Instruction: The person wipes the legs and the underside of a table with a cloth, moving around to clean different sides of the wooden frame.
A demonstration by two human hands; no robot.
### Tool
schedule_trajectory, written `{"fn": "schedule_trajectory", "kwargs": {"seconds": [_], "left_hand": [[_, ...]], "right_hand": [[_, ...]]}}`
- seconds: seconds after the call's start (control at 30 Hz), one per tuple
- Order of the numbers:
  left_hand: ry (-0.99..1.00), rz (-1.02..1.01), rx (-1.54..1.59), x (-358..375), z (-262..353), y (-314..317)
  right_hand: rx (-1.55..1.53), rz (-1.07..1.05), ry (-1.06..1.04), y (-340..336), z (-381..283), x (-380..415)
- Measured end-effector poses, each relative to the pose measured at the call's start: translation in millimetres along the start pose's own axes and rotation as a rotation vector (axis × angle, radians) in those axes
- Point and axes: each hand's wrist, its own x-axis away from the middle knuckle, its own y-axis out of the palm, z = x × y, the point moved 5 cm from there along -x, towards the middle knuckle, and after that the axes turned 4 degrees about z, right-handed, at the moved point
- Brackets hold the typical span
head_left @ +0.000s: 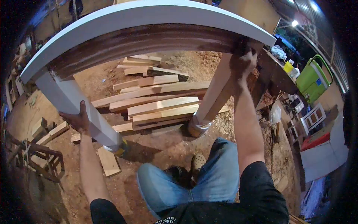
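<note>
A piece of wooden furniture with a curved white top [156, 11] stands in front of me, a brown rail [149, 39] under the top's edge. Its near-left leg [87, 112] is white, and my left hand [77, 117] is wrapped around that leg at mid-height, thumb on the near face. The right leg [214, 89] is pale with a browner side. At the corner where this leg meets the rail, my right hand [244, 63] is closed; shadow hides whatever its fingers hold. Both legs rest on containers, a can [199, 126] under the right one and a tin [120, 147] under the left.
Several sawn boards [164, 108] lie stacked on the dirt floor beyond the legs, with wood shavings [227, 123] beside them. At left is a small dark wooden frame [41, 160]. A green container [314, 80] and a white framed piece [314, 117] stand at right.
</note>
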Motion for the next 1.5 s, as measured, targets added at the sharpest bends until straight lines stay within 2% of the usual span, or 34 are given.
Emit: {"fn": "schedule_trajectory", "kwargs": {"seconds": [0.1, 0.27, 0.37, 0.43, 0.5, 0.6, 0.67, 0.73, 0.77, 0.83, 0.9, 1.0, 1.03, 1.13, 1.27, 1.3, 1.4, 1.43, 1.5], "left_hand": [[-0.013, 0.01, 0.007, 2.9, -2.9, 1.8], [-0.039, 0.016, -0.05, 2.2, -6.5, 1.6], [0.011, 0.034, -0.075, 2.3, -11.0, 6.5], [0.024, 0.042, -0.069, 3.0, -2.9, 3.5], [0.002, 0.03, -0.041, 2.6, 6.3, -2.3], [-0.037, -0.013, -0.052, 2.5, -1.8, 1.8], [-0.053, -0.021, -0.05, 4.7, 0.8, 1.8], [-0.042, 0.001, -0.07, 3.6, -0.2, 4.3], [-0.025, 0.013, -0.094, 3.8, -6.6, 7.0], [0.01, 0.037, -0.079, 0.8, -3.3, 3.3], [0.042, 0.043, -0.003, 0.4, 11.7, -2.0], [0.016, 0.034, 0.015, 1.8, 8.2, -0.7], [-0.009, 0.027, 0.005, 1.6, 7.8, -0.4], [-0.058, 0.002, 0.01, 3.8, 18.1, -2.2], [-0.01, -0.013, 0.016, 6.3, 19.7, -5.6], [0.015, -0.003, 0.012, 5.5, 18.7, -4.5], [0.015, -0.005, -0.045, 2.5, 18.4, -4.0], [0.003, -0.019, -0.023, 2.0, 18.5, -3.2], [-0.025, -0.053, 0.015, 4.4, 17.8, -3.8]], "right_hand": [[-0.011, -0.116, 0.018, 6.8, 4.4, -13.7], [0.011, -0.031, -0.067, 15.8, 0.9, 1.0], [-0.079, 0.082, -0.153, 14.9, -42.4, 0.7], [-0.153, 0.086, -0.107, 10.0, -64.1, 12.8], [-0.213, -0.004, 0.047, 7.5, -56.3, 39.8], [-0.142, 0.15, -0.043, 22.9, -14.0, 24.2], [-0.225, 0.049, -0.106, 22.8, -39.2, 10.0], [-0.222, 0.132, -0.13, 9.5, -72.6, 18.1], [-0.167, 0.074, -0.11, 4.4, -73.0, 30.8], [-0.288, 0.015, 0.128, 18.0, -20.5, 58.8], [-0.099, -0.167, 0.075, 6.4, -10.7, 39.5], [-0.042, 0.053, 0.021, 6.9, -28.2, 27.9], [-0.142, 0.118, 0.037, 5.5, -32.8, 36.5], [-0.155, -0.008, 0.233, 1.2, -11.4, 55.6], [-0.043, -0.014, 0.256, 0.1, -5.3, 40.0], [-0.052, 0.056, 0.185, 4.5, 0.1, 50.3], [-0.141, -0.073, 0.35, 2.4, 10.8, 58.9], [-0.189, -0.071, 0.505, 9.8, 16.2, 59.2], [-0.103, -0.024, 0.296, -1.1, -7.6, 47.8]]}}
